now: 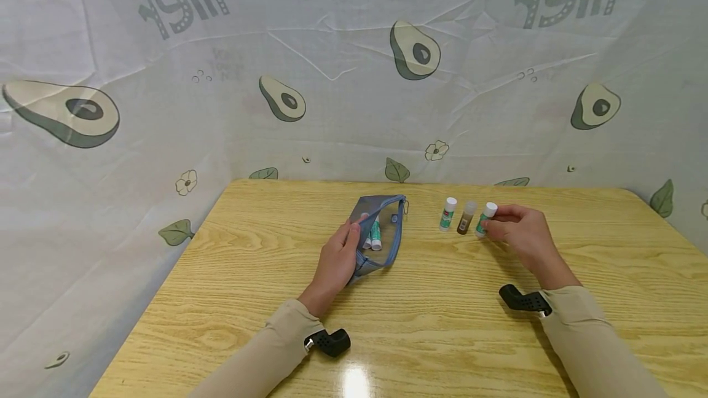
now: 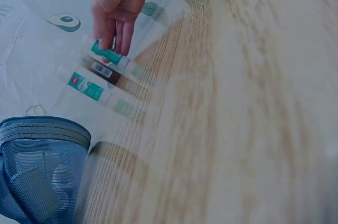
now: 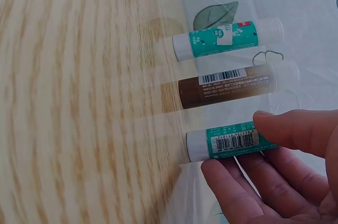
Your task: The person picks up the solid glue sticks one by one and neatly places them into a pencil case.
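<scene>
My right hand [image 1: 522, 232] pinches a green-labelled glue stick [image 3: 232, 140] between thumb and fingers, upright at the right end of a short row. Beside it stand a brown glue stick [image 3: 227, 86] with a clear cap and another green glue stick [image 3: 224, 40] with a white base. My left hand [image 1: 337, 253] grips the near left side of a blue-grey mesh zip pouch [image 1: 394, 244], thumb over its rim. The pouch gapes toward the right, and green-and-white glue sticks [image 1: 376, 235] show inside it. In the left wrist view the mesh pouch [image 2: 45, 134] fills the lower left corner.
The wood-grain table [image 1: 431, 318] carries everything. Behind it hangs a pale curtain [image 1: 343, 109] printed with avocados and leaves, meeting the table's back edge. A black wrist mount [image 1: 520, 298] sits at the right cuff, and another wrist mount [image 1: 332, 343] at the left.
</scene>
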A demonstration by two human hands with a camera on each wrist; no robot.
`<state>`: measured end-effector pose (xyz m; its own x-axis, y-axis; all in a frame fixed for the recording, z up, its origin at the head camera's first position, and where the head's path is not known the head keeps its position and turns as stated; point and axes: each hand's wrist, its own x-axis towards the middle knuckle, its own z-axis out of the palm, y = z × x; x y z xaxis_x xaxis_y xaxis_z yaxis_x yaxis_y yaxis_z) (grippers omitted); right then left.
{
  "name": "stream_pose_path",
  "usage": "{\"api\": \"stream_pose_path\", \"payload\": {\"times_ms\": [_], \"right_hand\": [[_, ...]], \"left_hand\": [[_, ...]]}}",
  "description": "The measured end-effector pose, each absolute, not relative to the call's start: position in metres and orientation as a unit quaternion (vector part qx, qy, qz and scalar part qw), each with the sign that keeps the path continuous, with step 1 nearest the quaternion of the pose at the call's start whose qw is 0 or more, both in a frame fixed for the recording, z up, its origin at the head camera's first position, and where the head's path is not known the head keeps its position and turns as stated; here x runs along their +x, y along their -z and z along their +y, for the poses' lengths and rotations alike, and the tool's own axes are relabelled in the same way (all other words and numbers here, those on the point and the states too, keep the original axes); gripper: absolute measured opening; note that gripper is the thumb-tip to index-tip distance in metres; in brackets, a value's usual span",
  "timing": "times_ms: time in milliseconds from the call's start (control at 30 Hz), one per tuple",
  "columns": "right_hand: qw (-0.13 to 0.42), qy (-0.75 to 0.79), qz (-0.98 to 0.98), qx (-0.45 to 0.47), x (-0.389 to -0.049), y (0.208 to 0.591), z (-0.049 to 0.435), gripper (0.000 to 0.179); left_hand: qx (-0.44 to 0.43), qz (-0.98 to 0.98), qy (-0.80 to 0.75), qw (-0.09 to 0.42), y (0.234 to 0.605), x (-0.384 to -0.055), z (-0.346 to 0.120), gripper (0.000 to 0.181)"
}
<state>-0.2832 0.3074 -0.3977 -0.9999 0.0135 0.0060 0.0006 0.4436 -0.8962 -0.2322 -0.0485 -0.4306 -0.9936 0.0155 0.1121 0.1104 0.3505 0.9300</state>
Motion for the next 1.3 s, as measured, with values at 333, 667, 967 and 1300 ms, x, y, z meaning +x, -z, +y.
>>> {"api": "stream_pose_path", "payload": {"times_ms": [333, 667, 967, 1300], "right_hand": [[0.023, -0.556, -0.831, 0.009, -0.281, 0.397, 0.307, 0.058], [0.058, -0.552, -0.832, -0.001, -0.281, 0.389, 0.305, 0.057], [0.092, -0.572, -0.815, -0.004, -0.279, 0.377, 0.301, 0.057], [0.122, -0.574, -0.810, 0.006, -0.276, 0.365, 0.297, 0.058]], "left_hand": [[-0.038, -0.821, 0.568, 0.046, 0.430, -0.232, -0.048, 0.046], [-0.037, -0.820, 0.569, 0.048, 0.429, -0.232, -0.048, 0.046], [-0.040, -0.818, 0.572, 0.044, 0.428, -0.231, -0.048, 0.047], [-0.039, -0.817, 0.573, 0.045, 0.426, -0.232, -0.047, 0.046]]}}
